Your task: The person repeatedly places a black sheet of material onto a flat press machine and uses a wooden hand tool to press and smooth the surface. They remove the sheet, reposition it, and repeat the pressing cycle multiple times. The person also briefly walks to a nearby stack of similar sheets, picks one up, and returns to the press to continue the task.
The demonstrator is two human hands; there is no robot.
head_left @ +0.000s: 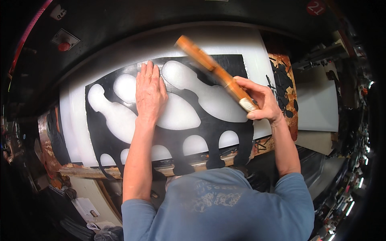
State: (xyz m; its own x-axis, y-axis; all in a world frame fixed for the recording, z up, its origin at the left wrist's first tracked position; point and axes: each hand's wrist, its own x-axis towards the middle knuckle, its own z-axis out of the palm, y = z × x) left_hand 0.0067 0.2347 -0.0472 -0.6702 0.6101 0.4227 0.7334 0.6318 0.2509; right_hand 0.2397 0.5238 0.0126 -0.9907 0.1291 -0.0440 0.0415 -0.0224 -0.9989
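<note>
A black sheet (217, 128) with several sole-shaped cut-outs and rounded notches along its near edge lies on a white board (76, 120). My left hand (150, 92) rests flat on the sheet between cut-outs, fingers stretched out away from me and holding nothing. Raised over the sheet's right side, my right hand (259, 98) grips a long orange-brown cutting die (213, 68), seen edge-on, near its pale-marked end. The die slants up to the far left, and its far end is blurred.
A dark overhead machine part (132, 28) spans the far side, with a red button (64, 46) at left. Black scraps (283, 82) lie on a worn brown surface at right. Beyond them is a pale panel (317, 106). A wooden edge (88, 172) runs along the front.
</note>
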